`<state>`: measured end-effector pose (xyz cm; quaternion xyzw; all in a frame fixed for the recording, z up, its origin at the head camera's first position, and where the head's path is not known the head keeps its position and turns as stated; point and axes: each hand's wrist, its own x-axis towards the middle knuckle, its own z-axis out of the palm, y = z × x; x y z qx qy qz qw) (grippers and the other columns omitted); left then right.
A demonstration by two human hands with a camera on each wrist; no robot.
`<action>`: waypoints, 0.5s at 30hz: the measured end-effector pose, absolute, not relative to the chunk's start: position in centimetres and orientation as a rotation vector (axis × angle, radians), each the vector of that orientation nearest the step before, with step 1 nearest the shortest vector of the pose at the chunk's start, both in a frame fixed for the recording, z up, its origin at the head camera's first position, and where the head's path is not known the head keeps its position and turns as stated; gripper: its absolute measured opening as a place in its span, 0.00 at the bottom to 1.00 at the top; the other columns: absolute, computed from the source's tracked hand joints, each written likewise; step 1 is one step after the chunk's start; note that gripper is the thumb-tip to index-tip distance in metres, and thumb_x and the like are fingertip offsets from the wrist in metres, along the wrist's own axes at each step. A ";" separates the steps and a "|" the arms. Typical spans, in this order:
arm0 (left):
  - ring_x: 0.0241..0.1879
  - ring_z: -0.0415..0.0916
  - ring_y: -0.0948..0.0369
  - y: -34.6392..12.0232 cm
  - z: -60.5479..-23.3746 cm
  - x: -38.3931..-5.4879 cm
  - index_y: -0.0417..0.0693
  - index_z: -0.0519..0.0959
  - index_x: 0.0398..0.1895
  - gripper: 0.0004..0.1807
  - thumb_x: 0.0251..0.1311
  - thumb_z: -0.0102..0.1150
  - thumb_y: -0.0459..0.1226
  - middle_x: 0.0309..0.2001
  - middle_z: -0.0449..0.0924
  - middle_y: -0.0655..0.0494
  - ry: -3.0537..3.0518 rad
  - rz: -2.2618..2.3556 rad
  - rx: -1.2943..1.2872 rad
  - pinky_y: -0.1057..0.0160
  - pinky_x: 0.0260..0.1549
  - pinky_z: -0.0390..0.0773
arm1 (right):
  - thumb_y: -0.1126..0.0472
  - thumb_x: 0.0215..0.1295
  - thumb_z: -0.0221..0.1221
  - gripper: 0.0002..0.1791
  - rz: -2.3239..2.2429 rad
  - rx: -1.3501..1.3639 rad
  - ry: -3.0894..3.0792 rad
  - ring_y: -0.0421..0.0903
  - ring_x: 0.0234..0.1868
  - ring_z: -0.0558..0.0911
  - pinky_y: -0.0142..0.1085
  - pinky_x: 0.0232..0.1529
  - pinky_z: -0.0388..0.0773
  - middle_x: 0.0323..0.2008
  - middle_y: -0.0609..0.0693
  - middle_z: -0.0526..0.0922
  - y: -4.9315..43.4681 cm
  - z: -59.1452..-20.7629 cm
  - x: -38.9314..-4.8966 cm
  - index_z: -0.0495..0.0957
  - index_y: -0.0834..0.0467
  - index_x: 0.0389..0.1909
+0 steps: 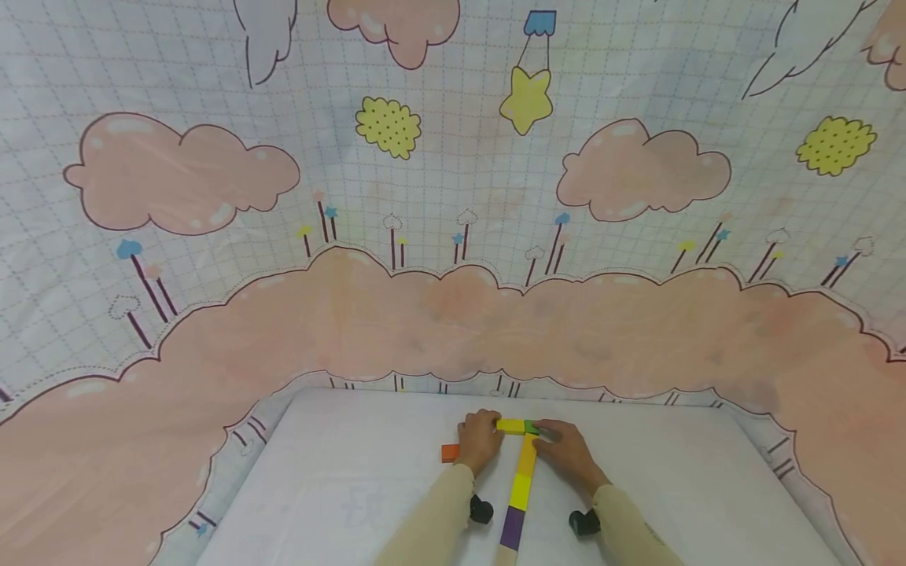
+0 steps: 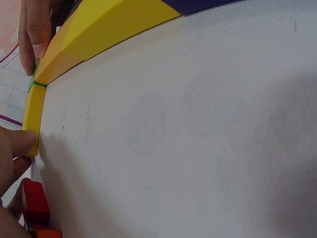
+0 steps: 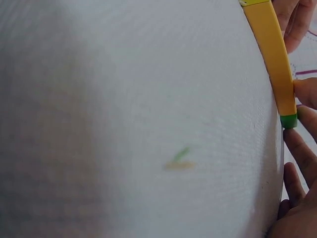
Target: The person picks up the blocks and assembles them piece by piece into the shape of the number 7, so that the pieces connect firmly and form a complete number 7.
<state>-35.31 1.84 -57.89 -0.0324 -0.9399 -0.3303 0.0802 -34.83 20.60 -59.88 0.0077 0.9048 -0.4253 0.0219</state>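
A row of blocks runs up the table: a purple block (image 1: 513, 528), a yellow block (image 1: 520, 491) and an orange block (image 1: 528, 452). Across its far end lie a small green block (image 1: 531, 427) and a yellow bar-shaped block (image 1: 510, 426), forming a corner. My left hand (image 1: 480, 440) grips the left end of that yellow bar between thumb and finger. My right hand (image 1: 569, 454) holds the green block at its right end, its thumb against the orange block's side (image 3: 272, 54). Close to my left hand's curled fingers sits a red block (image 2: 35, 203), touching an orange-red block (image 1: 449, 453).
The blocks lie on a white table (image 1: 340, 472), whose far edge is just beyond my hands. Behind hangs a cloth (image 1: 495, 330) printed with clouds and stars. Dark wrist cameras (image 1: 481, 511) sit at my sleeves. A pale block (image 1: 506, 556) shows at the bottom frame edge.
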 end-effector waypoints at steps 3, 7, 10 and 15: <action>0.45 0.73 0.53 1.8 -57.8 -35.3 0.45 0.83 0.50 0.15 0.60 0.66 0.37 0.47 0.84 0.51 -2.813 -0.989 -0.101 0.48 0.54 0.72 | 0.54 0.63 0.64 0.19 -1.330 0.031 2.794 0.59 0.69 0.67 0.63 0.69 0.58 0.65 0.55 0.75 20.6 -59.9 -34.8 0.81 0.45 0.56; 0.46 0.74 0.53 1.9 -57.9 -35.4 0.46 0.83 0.51 0.15 0.60 0.66 0.37 0.47 0.84 0.52 -2.821 -0.985 -0.092 0.48 0.54 0.72 | 0.54 0.63 0.64 0.19 -1.339 0.033 2.791 0.59 0.69 0.67 0.63 0.70 0.57 0.65 0.55 0.75 20.6 -59.8 -34.7 0.81 0.45 0.55; 0.46 0.74 0.54 1.9 -58.0 -35.4 0.46 0.83 0.51 0.16 0.60 0.66 0.37 0.47 0.84 0.52 -2.821 -0.977 -0.085 0.48 0.54 0.72 | 0.54 0.63 0.64 0.19 -1.343 0.033 2.790 0.59 0.69 0.67 0.63 0.70 0.57 0.64 0.54 0.75 20.6 -59.8 -34.7 0.81 0.45 0.55; 0.46 0.74 0.54 2.0 -58.0 -35.5 0.46 0.83 0.51 0.16 0.59 0.67 0.37 0.47 0.84 0.52 -2.816 -0.991 -0.082 0.48 0.54 0.72 | 0.55 0.62 0.65 0.19 -1.354 0.029 2.793 0.58 0.69 0.68 0.62 0.69 0.58 0.64 0.54 0.75 20.6 -59.7 -34.7 0.81 0.45 0.55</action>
